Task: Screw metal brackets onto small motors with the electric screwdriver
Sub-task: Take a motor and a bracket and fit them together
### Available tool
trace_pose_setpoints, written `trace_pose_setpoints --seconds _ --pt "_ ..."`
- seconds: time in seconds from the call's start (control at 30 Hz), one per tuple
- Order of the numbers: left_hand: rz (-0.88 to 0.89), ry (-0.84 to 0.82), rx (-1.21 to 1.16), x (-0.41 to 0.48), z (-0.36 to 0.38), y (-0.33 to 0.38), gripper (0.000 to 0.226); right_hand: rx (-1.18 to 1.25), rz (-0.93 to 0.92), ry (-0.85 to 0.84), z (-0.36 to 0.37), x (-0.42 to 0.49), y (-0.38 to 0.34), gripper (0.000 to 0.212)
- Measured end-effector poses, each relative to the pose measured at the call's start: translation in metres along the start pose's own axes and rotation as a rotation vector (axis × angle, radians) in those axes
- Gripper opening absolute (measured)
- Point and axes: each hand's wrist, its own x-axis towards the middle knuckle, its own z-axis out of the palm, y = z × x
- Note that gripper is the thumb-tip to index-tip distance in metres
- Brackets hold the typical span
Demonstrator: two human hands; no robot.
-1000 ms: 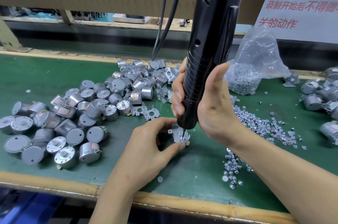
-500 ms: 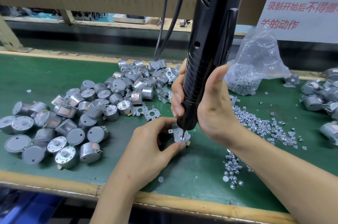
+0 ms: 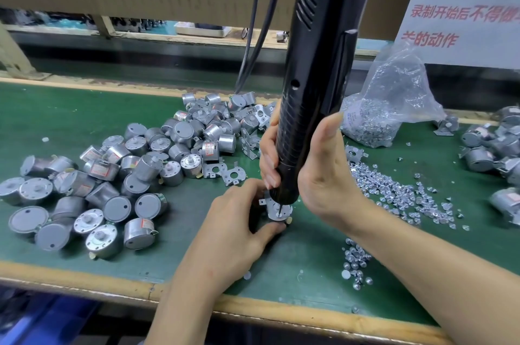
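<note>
My right hand (image 3: 320,176) grips the black electric screwdriver (image 3: 318,77), which stands nearly upright with its bit on a metal bracket (image 3: 277,209). That bracket sits on a small motor, mostly hidden under my left hand (image 3: 242,221), which holds it on the green mat between thumb and fingers. A pile of silver motors (image 3: 112,176) lies to the left. Loose brackets (image 3: 225,173) rest just behind my left hand.
Loose screws (image 3: 394,192) are scattered right of my right hand, more (image 3: 356,263) near the front edge. A clear bag of screws (image 3: 388,108) stands at the back right. Motors with brackets (image 3: 492,147) lie far right. Black cables (image 3: 253,35) hang behind the screwdriver.
The screwdriver has stayed on the bracket, with both hands keeping their hold. The view has shifted only slightly.
</note>
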Motion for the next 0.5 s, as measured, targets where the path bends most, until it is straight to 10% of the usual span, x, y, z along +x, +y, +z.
trace_pose_setpoints --seconds 0.5 --pt "-0.023 0.085 0.082 -0.0016 0.0031 0.0079 0.037 0.090 0.057 0.123 0.0072 -0.0029 -0.0015 0.088"
